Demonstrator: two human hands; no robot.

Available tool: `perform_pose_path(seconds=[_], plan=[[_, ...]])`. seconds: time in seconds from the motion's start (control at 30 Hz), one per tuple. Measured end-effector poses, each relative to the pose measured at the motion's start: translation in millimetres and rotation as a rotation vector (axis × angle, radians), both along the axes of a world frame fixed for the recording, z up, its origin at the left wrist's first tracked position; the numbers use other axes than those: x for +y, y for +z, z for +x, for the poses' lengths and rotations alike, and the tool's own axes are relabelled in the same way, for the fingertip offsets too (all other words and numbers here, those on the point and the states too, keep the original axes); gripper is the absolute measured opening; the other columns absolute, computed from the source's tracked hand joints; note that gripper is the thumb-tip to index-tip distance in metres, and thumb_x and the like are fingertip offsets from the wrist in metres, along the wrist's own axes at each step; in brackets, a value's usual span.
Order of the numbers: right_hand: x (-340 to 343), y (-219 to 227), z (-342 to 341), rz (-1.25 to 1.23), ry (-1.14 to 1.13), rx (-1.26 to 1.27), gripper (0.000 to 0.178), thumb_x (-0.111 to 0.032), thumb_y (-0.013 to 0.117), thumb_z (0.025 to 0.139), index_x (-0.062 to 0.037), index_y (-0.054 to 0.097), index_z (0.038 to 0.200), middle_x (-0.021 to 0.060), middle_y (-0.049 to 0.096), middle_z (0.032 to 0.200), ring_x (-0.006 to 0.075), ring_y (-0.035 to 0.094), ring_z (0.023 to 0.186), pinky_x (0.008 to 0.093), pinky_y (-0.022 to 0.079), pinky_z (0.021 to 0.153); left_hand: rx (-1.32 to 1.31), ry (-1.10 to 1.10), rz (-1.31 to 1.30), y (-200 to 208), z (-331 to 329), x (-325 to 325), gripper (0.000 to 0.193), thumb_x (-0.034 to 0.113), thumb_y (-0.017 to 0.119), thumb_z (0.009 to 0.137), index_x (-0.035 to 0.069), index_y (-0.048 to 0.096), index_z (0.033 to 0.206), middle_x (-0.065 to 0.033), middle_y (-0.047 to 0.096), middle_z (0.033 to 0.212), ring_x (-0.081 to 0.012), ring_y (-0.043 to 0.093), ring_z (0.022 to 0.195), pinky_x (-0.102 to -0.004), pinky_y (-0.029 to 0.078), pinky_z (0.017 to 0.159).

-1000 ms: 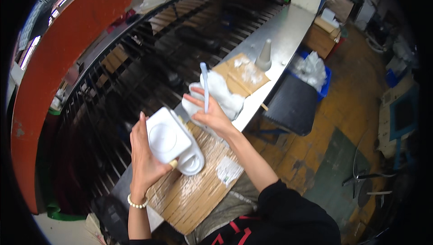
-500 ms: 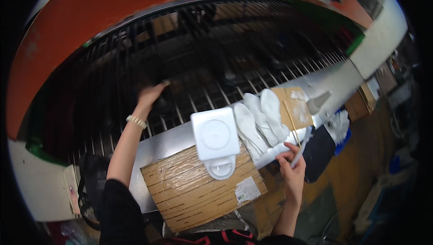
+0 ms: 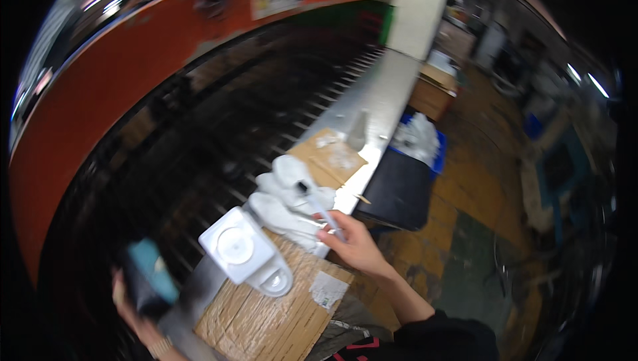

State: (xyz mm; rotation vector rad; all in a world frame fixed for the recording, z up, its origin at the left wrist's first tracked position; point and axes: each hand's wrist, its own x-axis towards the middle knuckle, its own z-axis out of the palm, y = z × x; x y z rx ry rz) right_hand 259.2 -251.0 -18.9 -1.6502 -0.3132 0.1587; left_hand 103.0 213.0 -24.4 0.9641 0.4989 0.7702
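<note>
My left hand (image 3: 126, 302), blurred by motion, is closed round a dark object with a teal side (image 3: 154, 269), shaped somewhat like a shoe, at the lower left. A small brush (image 3: 322, 211) with a pale handle and dark bristles is pinched in my right hand (image 3: 352, 241), its tip over several white foot-shaped soles (image 3: 286, 191). Left of those soles stands a white plastic container (image 3: 238, 244) with a round lid and a spout-like cup, resting on a plastic-wrapped cardboard box (image 3: 266, 321).
A dark slatted rack or conveyor (image 3: 199, 141) runs behind the metal ledge (image 3: 392, 82), under an orange panel (image 3: 100, 135). Cardboard (image 3: 329, 158) and a grey wedge-shaped piece (image 3: 359, 131) lie on the ledge. A black bin (image 3: 395, 191) and a blue crate (image 3: 438, 151) stand right.
The view has swung right. My left hand has come back from the slats and now holds the dark and teal object. The brush in my right hand has moved over the soles.
</note>
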Motion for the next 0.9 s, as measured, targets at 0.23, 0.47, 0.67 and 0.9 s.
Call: perform_pose_path(seconds=[0.23, 0.47, 0.67, 0.9], plan=[[-4, 35, -19, -0.051, 0.092, -0.007, 0.021, -0.017, 0.063, 0.101, -0.0064, 0.073, 0.116, -0.0014, 0.062, 0.086, 0.0063, 0.055, 0.085, 0.0253, 0.043, 0.076, -0.861, -0.94, -0.6, -12, -37, -98, 0.089, 0.042, 0.071, 0.09, 0.013, 0.024, 0.16, -0.0113, 0.029, 0.162, -0.035, 0.026, 0.149, -0.0505, 0.025, 0.122], [-9, 44, -47, -0.693, 0.236, -0.839, 0.022, -0.018, 0.08, 0.078, -0.0242, 0.082, 0.099, -0.0034, 0.063, 0.099, 0.0145, 0.056, 0.081, 0.0341, 0.035, 0.085, -0.661, -0.249, -0.389, 42, -111, -131, 0.1, 0.055, 0.072, 0.084, 0.003, 0.026, 0.157, -0.0195, 0.024, 0.161, -0.0361, 0.032, 0.143, -0.0489, 0.032, 0.113], [17, 13, -61, -0.747, 0.087, -0.984, 0.015, -0.021, 0.086, 0.072, -0.0202, 0.079, 0.086, -0.0031, 0.061, 0.092, 0.0139, 0.054, 0.074, 0.0341, 0.033, 0.079, -0.769, -0.393, -0.342, 52, -137, -105, 0.045, 0.009, 0.058, 0.094, -0.009, 0.048, 0.134, -0.0285, 0.049, 0.14, -0.0175, 0.058, 0.067, -0.021, 0.045, 0.043], [29, 9, -51, -0.844, 0.125, -1.002, 0.016, -0.025, 0.086, 0.073, -0.0195, 0.077, 0.084, -0.0038, 0.06, 0.096, 0.0135, 0.053, 0.071, 0.0332, 0.032, 0.08, -0.659, -0.431, -0.021, 44, -165, -128, 0.042, 0.01, 0.059, 0.096, -0.012, 0.053, 0.132, -0.0308, 0.049, 0.139, -0.0152, 0.05, 0.058, -0.0211, 0.046, 0.051]])
